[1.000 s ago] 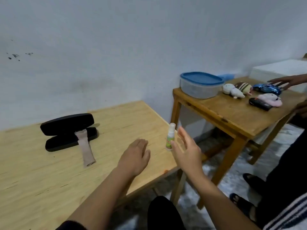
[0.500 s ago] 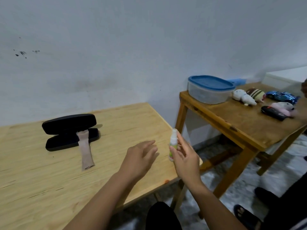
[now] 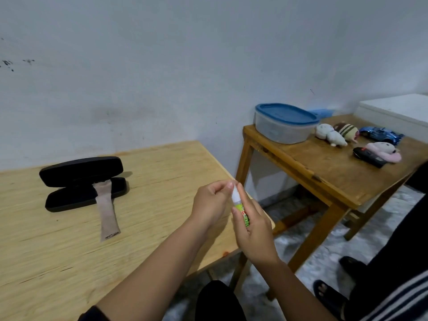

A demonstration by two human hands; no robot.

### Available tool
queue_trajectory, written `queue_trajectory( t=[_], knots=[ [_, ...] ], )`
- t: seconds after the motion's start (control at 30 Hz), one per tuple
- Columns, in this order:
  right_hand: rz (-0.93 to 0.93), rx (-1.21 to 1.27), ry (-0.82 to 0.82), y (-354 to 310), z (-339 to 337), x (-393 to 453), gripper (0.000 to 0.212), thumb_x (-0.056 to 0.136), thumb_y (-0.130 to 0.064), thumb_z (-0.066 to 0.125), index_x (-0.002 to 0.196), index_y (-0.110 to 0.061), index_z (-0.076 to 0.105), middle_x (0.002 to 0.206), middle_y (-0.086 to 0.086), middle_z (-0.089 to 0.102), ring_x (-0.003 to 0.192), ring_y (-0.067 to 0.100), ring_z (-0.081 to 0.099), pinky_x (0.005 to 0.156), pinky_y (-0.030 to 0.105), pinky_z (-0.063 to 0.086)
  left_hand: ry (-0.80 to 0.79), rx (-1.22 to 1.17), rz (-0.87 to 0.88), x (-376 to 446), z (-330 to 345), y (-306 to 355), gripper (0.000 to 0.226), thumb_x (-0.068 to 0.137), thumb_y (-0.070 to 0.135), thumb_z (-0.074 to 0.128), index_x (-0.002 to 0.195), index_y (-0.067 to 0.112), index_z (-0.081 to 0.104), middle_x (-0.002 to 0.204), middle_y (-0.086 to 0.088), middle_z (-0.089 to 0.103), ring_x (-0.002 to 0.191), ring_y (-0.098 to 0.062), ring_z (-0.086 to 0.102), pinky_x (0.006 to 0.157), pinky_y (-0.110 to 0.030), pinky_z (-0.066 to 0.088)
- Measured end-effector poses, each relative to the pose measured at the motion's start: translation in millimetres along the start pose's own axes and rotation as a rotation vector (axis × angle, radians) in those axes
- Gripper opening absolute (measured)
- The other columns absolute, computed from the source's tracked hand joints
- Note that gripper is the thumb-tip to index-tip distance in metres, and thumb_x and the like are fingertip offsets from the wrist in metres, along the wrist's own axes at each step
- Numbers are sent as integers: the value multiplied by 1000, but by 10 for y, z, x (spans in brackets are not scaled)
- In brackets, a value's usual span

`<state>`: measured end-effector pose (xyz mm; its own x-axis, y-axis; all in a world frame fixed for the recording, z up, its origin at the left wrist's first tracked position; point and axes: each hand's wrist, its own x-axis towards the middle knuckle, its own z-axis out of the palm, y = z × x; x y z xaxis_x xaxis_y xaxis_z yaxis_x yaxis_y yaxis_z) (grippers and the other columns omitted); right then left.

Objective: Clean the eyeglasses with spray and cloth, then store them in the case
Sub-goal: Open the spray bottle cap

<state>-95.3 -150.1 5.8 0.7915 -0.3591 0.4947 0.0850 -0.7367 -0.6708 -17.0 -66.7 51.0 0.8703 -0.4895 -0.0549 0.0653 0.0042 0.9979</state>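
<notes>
Uncapping spray bottle (image 3: 240, 210): I hold it upright in my right hand (image 3: 253, 230), fingers wrapped; left hand (image 3: 212, 205) pinches its white cap. Advice: pull straight, keep nozzle up. Left of bottle: open black eyeglass case (image 3: 81, 181), cloth (image 3: 106, 214) draped over it.

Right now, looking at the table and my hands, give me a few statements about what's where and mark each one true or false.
1. The right hand holds the spray bottle. True.
2. The eyeglass case is closed. False: it lies open, lid raised.
3. The cloth hangs out of the case onto the table. True.
4. The left hand rests flat on the cloth. False: its fingertips are at the bottle's white cap, away from the cloth.
5. The blue-lidded container sits on the same table as the case. False: it is on the darker side table.
</notes>
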Motion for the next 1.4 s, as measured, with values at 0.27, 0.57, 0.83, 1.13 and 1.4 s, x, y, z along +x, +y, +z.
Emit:
queue_trajectory(
  t=[0.27,0.57,0.83,1.13,1.4],
  knots=[
    [49,65,-54,64,-36,-283,50,92,-27,44,134,-49,27,112,-10,54,99,-4,52,76,12,43,306,-105,161,438,-404,470,11,88,22,59,86,19,69,75,9,69,76,-5,60,81,-23,46],
    [109,238,-15,-21,-181,-39,54,86,-32,39,126,-65,27,100,-9,49,75,-2,51,73,31,44,1,349,199,96,-154,-202,6,82,24,65,87,28,65,91,7,71,88,-4,64,75,-12,45],
    [121,199,37,57,-208,-18,39,91,-40,40,119,-66,28,81,-6,54,58,12,52,62,34,42,-86,546,239,58,-118,-489,15,76,19,71,88,28,68,85,12,71,85,1,63,78,-12,43],
    [103,184,54,3,-150,-2,31,90,-45,35,113,-65,29,55,-1,50,47,21,48,52,49,45,-88,580,285,63,-121,-551,17,78,19,70,94,25,67,92,8,72,89,1,63,80,-10,42],
    [58,194,40,-68,-81,43,33,90,-46,35,115,-66,25,64,-1,52,52,13,52,51,35,45,-106,600,277,69,-162,-561,32,78,24,70,109,26,65,107,7,71,102,-3,61,97,-28,47]
  ],
)
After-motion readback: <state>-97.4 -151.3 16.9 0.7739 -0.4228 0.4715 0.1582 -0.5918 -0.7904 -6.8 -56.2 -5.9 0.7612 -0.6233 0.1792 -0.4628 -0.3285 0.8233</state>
